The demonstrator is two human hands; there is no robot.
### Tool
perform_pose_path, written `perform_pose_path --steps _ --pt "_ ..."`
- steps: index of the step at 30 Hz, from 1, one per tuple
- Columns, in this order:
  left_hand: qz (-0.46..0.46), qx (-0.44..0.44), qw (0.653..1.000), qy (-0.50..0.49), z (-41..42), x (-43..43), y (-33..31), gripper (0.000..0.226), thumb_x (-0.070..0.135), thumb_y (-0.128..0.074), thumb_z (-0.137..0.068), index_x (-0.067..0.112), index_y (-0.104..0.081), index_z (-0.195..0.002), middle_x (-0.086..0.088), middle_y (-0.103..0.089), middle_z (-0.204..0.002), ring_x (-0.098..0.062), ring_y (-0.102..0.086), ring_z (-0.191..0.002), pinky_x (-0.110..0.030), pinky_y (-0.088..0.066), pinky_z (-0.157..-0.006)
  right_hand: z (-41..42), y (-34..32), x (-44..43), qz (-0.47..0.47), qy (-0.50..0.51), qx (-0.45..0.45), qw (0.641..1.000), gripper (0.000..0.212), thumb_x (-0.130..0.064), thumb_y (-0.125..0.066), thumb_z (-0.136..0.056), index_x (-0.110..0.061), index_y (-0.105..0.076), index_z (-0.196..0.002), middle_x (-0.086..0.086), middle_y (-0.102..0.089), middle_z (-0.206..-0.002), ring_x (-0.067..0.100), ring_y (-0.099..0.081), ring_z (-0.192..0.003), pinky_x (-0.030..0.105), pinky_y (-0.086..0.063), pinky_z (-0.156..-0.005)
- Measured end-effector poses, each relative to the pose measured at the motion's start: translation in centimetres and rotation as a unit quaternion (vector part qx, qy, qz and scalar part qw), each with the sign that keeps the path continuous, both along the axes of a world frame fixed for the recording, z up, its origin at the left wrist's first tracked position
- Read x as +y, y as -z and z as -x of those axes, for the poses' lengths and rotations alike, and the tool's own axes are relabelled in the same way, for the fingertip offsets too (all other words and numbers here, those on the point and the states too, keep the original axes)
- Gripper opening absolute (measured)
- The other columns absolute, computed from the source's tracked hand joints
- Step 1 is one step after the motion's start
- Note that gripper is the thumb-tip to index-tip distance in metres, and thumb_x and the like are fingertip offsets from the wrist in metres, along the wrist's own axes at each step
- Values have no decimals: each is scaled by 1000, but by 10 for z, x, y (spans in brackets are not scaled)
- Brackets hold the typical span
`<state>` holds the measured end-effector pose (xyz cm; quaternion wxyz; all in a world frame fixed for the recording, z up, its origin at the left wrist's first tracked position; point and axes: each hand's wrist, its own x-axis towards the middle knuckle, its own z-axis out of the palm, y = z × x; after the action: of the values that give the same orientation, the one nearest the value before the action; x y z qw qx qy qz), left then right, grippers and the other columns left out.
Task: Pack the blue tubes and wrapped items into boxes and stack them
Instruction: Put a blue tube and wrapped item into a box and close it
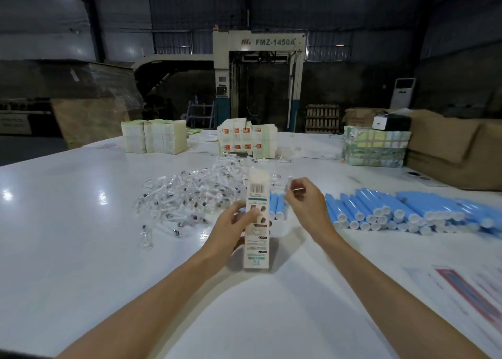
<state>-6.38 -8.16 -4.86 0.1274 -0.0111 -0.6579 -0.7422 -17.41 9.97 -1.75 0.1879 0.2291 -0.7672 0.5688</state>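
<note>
A tall white printed box stands upright on the white table, its top end open. My left hand grips it around the middle. My right hand hovers just right of the box top and pinches a small clear wrapped item between thumb and fingers. A loose heap of clear wrapped items lies behind and left of the box. Blue tubes with white caps lie in rows to the right, and a few sit right behind the box.
Stacks of flat white cartons and printed boxes stand at the table's far side. A wrapped bundle and brown cardboard boxes sit far right. Printed sheets lie at the near right.
</note>
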Motion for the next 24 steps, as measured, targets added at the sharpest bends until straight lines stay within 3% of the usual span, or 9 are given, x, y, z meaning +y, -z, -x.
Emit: perform_pose_path --steps 2,5,8,10,14,18,24 --pt "10 6 999 36 -3 9 2 40 36 -72 -99 22 -65 -136 -13 -80 -120 -33 -77 -113 -49 -63 -94 -5 -9 15 83 3 -20 996 11 -14 -70 -99 -20 -61 -97 -4 -71 -93 4 -70 -84 25 -53 -75" --pt "8 10 999 49 -6 15 1 48 35 -78 -94 19 -66 -138 -11 -80 -122 -33 -77 -114 -42 -63 -89 -18 -23 28 202 -22 -42 978 22 -8 -70 -96 -20 -58 -112 3 -74 -97 14 -73 -87 27 -50 -79" --pt "16 18 999 48 -7 16 1 46 32 -80 -95 20 -67 -137 -10 -80 -123 -31 -77 -113 -36 -64 -84 -32 -44 30 249 -46 -20 967 44 -6 -68 -97 -29 -50 -132 8 -76 -93 17 -74 -90 26 -55 -85" --pt "23 23 998 50 -8 16 0 47 35 -83 -93 21 -68 -136 -9 -80 -123 -30 -78 -112 -35 -64 -82 -41 -63 29 268 -66 12 961 45 -6 -69 -96 -29 -54 -131 8 -77 -93 20 -76 -93 28 -59 -90" --pt "28 29 998 52 -9 17 -1 49 43 -88 -86 27 -74 -130 -7 -80 -123 -29 -78 -112 -42 -66 -85 -51 -87 16 177 -83 73 978 35 -4 -71 -91 -22 -62 -120 -12 -73 -97 9 -76 -86 31 -64 -75" --pt "33 33 998 52 -10 18 -3 50 47 -88 -83 29 -75 -128 -5 -80 -123 -27 -77 -113 -51 -63 -95 -53 -87 5 52 -76 84 992 31 -4 -70 -93 -22 -61 -117 -3 -68 -94 16 -76 -74 27 -60 -65" --pt "44 38 997 45 -11 18 -4 50 44 -83 -89 24 -71 -133 -6 -80 -122 -28 -77 -114 -54 -62 -98 -53 -77 2 -41 -39 99 993 26 -7 -72 -90 -19 -66 -113 1 -70 -91 12 -64 -83 14 -48 -66"
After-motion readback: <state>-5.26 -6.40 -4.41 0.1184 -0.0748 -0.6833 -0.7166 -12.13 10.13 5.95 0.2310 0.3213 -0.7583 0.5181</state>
